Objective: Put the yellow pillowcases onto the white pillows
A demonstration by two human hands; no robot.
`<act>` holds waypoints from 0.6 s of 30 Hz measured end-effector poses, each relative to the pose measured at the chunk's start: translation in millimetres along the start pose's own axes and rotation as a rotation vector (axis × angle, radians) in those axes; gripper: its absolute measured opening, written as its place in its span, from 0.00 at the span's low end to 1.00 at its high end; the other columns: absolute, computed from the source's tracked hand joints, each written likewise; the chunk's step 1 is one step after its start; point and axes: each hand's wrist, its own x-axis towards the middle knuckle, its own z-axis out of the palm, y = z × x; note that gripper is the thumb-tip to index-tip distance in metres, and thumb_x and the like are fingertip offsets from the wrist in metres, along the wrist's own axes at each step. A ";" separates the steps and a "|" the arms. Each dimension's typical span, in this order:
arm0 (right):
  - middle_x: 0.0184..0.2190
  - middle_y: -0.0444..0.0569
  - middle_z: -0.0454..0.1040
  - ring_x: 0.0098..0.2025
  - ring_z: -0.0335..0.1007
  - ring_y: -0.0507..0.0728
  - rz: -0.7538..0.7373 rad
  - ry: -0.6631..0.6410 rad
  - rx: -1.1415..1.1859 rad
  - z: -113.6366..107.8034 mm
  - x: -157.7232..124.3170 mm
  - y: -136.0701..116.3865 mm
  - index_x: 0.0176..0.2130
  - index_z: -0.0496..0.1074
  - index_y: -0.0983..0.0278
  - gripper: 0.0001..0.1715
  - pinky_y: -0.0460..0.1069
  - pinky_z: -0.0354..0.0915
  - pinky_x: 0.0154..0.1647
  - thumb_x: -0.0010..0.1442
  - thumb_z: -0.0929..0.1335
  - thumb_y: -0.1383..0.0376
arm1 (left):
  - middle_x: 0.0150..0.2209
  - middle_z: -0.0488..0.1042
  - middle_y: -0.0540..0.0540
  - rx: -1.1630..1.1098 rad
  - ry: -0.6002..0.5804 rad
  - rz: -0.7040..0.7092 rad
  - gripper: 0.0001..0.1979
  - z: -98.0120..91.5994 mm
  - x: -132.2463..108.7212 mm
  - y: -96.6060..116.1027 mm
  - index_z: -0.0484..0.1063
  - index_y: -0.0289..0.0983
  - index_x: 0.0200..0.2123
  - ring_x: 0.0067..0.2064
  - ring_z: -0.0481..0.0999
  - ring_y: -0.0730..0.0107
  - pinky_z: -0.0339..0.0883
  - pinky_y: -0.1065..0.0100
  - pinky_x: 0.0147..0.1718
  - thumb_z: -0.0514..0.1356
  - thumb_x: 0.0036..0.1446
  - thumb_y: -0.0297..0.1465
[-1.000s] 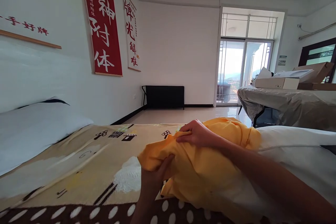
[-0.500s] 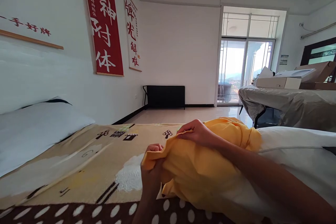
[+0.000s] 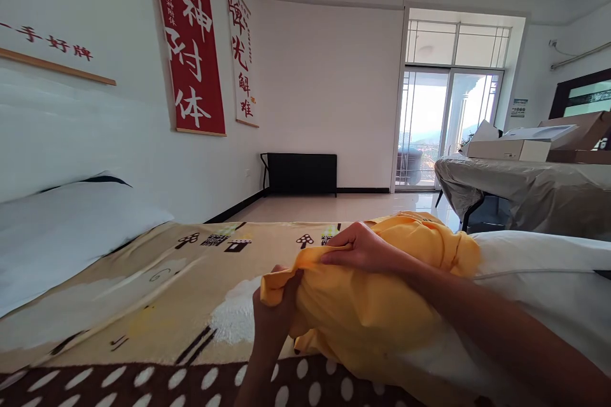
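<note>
A yellow pillowcase [image 3: 353,299] is bunched around one end of a white pillow [image 3: 529,261] that lies on the bed at the right. My left hand [image 3: 277,305] is closed on the pillowcase's folded edge, thumb on the near side and fingers mostly hidden behind the cloth. Farther along that same edge, my right hand [image 3: 363,248] pinches the fabric between thumb and fingers. The cloth between both hands is gathered into a fold. My right forearm crosses over the pillow and hides part of it.
A beige patterned blanket [image 3: 157,305] with a brown dotted border covers the bed. Another white pillow [image 3: 62,235] rests at the left by the wall. Beyond stand a black folded panel [image 3: 301,173] and a plastic-covered table [image 3: 539,184] with open boxes [image 3: 508,147].
My left hand has shifted slightly left, and its fingers have slipped farther behind the pillowcase edge. The right hand keeps its pinch and has moved slightly down. The camera view has shifted a little.
</note>
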 end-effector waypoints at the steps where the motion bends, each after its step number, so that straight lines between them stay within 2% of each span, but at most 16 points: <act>1: 0.18 0.39 0.54 0.24 0.47 0.47 0.003 0.023 -0.011 0.0 0.3 0.2 0.17 0.63 0.67 0.24 0.44 0.48 0.24 0.53 0.69 0.54 | 0.19 0.61 0.53 -0.034 -0.027 -0.042 0.19 0.3 1.7 -0.2 0.64 0.37 0.22 0.23 0.61 0.73 0.57 0.72 0.22 0.61 0.47 0.47; 3: 0.18 0.39 0.54 0.25 0.47 0.47 0.016 0.082 -0.030 0.0 1.9 1.7 0.17 0.64 0.67 0.24 0.44 0.48 0.25 0.55 0.68 0.55 | 0.21 0.63 0.52 -0.061 -0.046 -0.057 0.19 -1.4 5.4 1.0 0.65 0.37 0.24 0.25 0.63 0.72 0.59 0.72 0.24 0.61 0.46 0.47; 5: 0.19 0.40 0.58 0.26 0.50 0.48 0.029 0.118 -0.066 -0.5 4.0 3.7 0.20 0.68 0.68 0.21 0.44 0.50 0.26 0.56 0.67 0.56 | 0.25 0.67 0.50 -0.043 -0.047 -0.001 0.19 -5.5 8.2 4.2 0.67 0.36 0.27 0.29 0.66 0.69 0.63 0.70 0.28 0.62 0.45 0.47; 9: 0.19 0.40 0.63 0.26 0.52 0.48 0.029 0.133 -0.239 -2.5 5.2 7.7 0.25 0.75 0.67 0.16 0.44 0.52 0.28 0.57 0.67 0.59 | 0.30 0.71 0.49 0.003 -0.093 0.129 0.17 -14.1 7.1 14.1 0.69 0.37 0.33 0.33 0.69 0.66 0.65 0.68 0.33 0.62 0.47 0.44; 12: 0.20 0.41 0.67 0.26 0.55 0.48 -0.044 0.126 -0.320 -1.6 3.0 9.7 0.27 0.76 0.66 0.15 0.44 0.54 0.29 0.58 0.67 0.60 | 0.34 0.73 0.49 0.012 -0.091 0.107 0.18 -14.5 1.4 22.9 0.70 0.38 0.37 0.34 0.70 0.66 0.65 0.68 0.35 0.64 0.45 0.42; 16: 0.25 0.44 0.71 0.28 0.61 0.48 -0.207 0.023 -0.295 5.3 -0.6 7.6 0.31 0.76 0.66 0.11 0.43 0.57 0.33 0.59 0.68 0.62 | 0.25 0.68 0.52 -0.017 -0.192 0.064 0.13 -7.4 -7.1 31.8 0.69 0.37 0.28 0.28 0.66 0.72 0.62 0.72 0.29 0.64 0.46 0.40; 18: 0.25 0.43 0.70 0.27 0.61 0.48 -0.205 0.024 -0.320 8.9 -1.7 4.2 0.31 0.76 0.66 0.11 0.43 0.57 0.32 0.60 0.67 0.62 | 0.21 0.64 0.54 -0.041 -0.247 0.060 0.14 -4.5 -10.0 33.4 0.67 0.36 0.24 0.25 0.62 0.74 0.58 0.73 0.25 0.63 0.47 0.41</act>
